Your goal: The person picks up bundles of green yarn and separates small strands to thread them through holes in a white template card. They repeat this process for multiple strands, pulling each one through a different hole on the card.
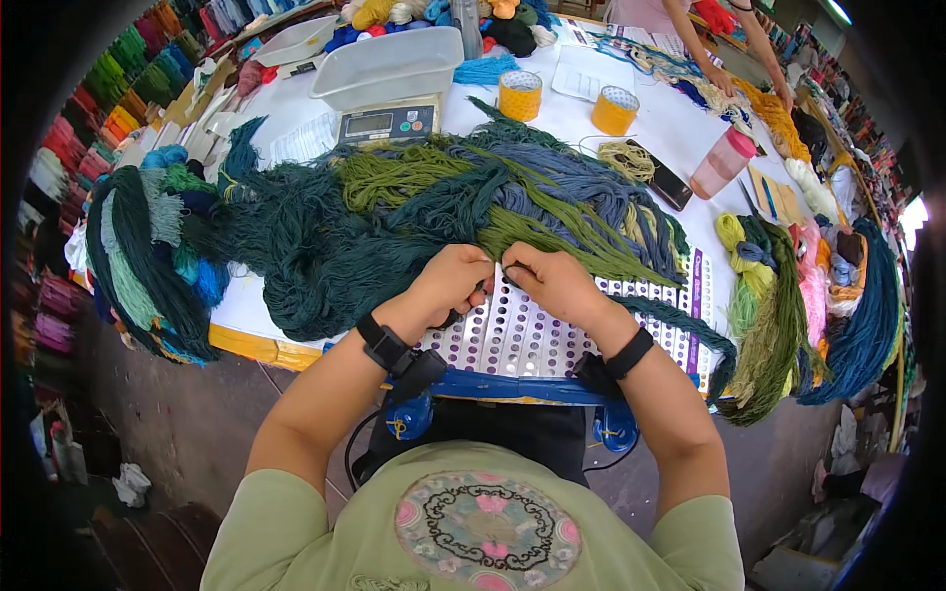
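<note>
My left hand (pixel 455 283) and my right hand (pixel 557 282) are close together at the middle of the table, fingers curled in. Both pinch at the top edge of a white card with rows of punched holes (pixel 537 340). A dark bit of thread (pixel 514 268) shows at my right fingertips; whatever my left fingers grip is hidden. Against the hands lies a big heap of yarn skeins: dark green (pixel 305 236), olive green (pixel 404 177) and grey-blue (pixel 581 187). One dark green hank (pixel 680 317) runs across the cards to the right.
Behind the heap stand a digital scale (pixel 389 122) under a clear plastic tub (pixel 394 67), and yellow tape rolls (pixel 519 96). Right of it are a phone (pixel 668 182) and a pink-lidded bottle (pixel 722 163). More skeins (pixel 138 256) hang over the table edge. Another person's arms (pixel 705 49) reach in, far right.
</note>
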The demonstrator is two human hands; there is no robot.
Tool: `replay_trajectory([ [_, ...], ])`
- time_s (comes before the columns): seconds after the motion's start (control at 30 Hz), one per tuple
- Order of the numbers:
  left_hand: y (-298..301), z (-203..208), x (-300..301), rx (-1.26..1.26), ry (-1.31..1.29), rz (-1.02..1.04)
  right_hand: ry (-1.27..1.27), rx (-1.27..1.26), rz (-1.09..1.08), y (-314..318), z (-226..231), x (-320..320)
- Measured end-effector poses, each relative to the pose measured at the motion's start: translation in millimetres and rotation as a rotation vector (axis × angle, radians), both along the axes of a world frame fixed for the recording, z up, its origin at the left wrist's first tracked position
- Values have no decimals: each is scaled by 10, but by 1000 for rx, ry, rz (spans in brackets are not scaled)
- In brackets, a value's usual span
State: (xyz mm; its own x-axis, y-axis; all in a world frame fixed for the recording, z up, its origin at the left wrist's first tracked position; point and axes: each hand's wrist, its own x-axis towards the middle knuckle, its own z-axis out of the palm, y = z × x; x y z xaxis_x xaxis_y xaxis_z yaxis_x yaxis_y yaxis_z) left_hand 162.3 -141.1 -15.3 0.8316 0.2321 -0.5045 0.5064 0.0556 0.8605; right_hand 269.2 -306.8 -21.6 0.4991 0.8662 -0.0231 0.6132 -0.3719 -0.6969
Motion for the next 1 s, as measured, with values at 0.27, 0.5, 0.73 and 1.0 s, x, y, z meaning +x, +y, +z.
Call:
replay_trajectory([
  [0.27, 164, -28, 57, -192, 10, -117, -17, -53, -54, 111, 8, 21],
  [0.5, 95, -19, 99, -42, 27, -136, 5, -42, -126, 124, -1, -68],
  [0.73, 93, -114, 80, -79, 0, -87, 373, 115, -172, 64, -146, -7],
  [1.0, 64, -30, 33, 108, -29, -152, 210, -12, -110, 101, -80, 7],
])
